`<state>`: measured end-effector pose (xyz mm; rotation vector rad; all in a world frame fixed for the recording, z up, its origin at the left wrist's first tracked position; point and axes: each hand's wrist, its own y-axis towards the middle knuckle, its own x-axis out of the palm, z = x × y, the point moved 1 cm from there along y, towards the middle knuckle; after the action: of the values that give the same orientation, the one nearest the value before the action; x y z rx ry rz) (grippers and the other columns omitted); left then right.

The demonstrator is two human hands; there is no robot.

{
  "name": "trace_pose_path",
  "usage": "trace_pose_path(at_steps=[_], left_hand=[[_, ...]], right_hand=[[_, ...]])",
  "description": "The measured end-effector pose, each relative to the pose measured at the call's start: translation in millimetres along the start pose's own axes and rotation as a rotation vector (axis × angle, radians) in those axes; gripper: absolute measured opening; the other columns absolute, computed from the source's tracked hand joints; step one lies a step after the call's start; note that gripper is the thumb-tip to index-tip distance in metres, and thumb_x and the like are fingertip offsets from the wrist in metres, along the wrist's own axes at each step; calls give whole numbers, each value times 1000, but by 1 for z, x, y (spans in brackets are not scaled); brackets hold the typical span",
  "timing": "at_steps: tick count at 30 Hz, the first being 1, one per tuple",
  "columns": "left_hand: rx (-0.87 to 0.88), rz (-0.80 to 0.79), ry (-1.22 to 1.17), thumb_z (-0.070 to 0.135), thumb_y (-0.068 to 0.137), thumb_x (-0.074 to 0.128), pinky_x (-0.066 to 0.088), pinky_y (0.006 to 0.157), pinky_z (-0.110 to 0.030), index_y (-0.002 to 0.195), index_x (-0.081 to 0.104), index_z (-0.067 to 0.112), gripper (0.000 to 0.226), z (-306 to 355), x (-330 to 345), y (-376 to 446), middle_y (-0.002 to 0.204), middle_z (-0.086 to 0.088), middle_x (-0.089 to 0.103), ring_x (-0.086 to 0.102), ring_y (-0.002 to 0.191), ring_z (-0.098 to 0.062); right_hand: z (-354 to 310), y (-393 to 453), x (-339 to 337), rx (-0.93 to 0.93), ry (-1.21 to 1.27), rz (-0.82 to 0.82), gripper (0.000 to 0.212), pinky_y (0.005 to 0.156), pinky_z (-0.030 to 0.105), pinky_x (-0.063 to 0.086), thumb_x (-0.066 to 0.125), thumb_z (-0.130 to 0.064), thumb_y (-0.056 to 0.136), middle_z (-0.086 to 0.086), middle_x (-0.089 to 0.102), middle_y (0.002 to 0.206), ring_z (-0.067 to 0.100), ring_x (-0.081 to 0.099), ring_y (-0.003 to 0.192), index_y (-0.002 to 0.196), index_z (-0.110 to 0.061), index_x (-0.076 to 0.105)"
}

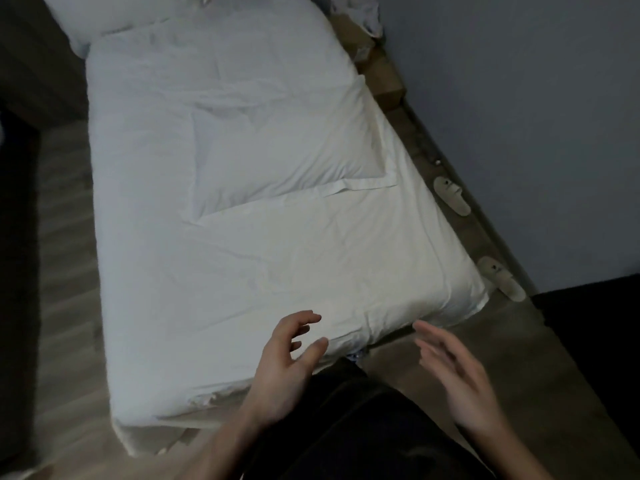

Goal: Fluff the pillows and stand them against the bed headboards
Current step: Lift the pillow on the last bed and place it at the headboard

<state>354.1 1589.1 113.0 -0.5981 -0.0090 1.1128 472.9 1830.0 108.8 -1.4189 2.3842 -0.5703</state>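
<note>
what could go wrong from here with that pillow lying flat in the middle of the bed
1. The pillow lies flat mid-bed, far from both open hands, left hand and right hand; reaching it from the bed's foot may mean leaning over and creasing the smoothed cover.
2. Two slippers lie on the floor along the bed's right side, a likely trip hazard on that route.

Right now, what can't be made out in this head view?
- Headboard: not seen, beyond the top edge.
- Plump white pillow at the far end: cut off by the top edge.
- Right hand: motion-blurred, fingers unclear.
- Crumpled white item beside the bed: dim, unidentifiable.
</note>
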Motion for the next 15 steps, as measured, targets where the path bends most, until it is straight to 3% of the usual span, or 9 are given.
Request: trace_pose_path(at_steps=[2, 4, 6, 8, 15], left_hand=[[28, -19, -22, 32, 93, 68, 48, 107, -37, 124, 63, 36, 32, 20, 19, 24, 136, 20, 60, 57, 126, 1], [41, 1, -33, 34, 92, 67, 48, 107, -36, 123, 63, 37, 32, 35, 34, 46, 136, 20, 60, 57, 125, 1], [23, 47, -80, 31, 93, 68, 49, 105, -35, 122, 64, 38, 30, 46, 44, 58, 135, 20, 60, 57, 124, 1], [15, 106, -122, 35, 90, 66, 48, 104, -33, 122, 65, 37, 32, 52, 52, 63, 135, 20, 61, 58, 124, 0], [-143, 382, -241, 19, 97, 70, 50, 105, -36, 121, 66, 34, 28, 56, 111, 74, 132, 18, 63, 59, 122, 1]], right_hand=[[-21, 20, -16, -18, -31, -12, 87, 101, 22, 51, 81, -83, 49, -11, 74, 125, 4, 66, 122, 120, -32, 74], [-35, 44, -29, -17, -41, -46, 70, 105, 27, 49, 82, -74, 60, -10, 74, 126, 4, 65, 124, 119, -36, 74], [-45, 67, -36, -14, -77, -111, 32, 106, 23, 49, 78, -37, 88, -11, 74, 126, 6, 64, 126, 119, -32, 74], [-61, 90, -40, -37, -164, -193, 32, 101, 13, 49, 66, -12, 97, -15, 73, 125, 4, 63, 126, 122, -31, 72], [-100, 174, -81, -37, -358, -458, 33, 92, 4, 45, 62, -22, 99, -22, 68, 130, -3, 60, 126, 128, -36, 68]])
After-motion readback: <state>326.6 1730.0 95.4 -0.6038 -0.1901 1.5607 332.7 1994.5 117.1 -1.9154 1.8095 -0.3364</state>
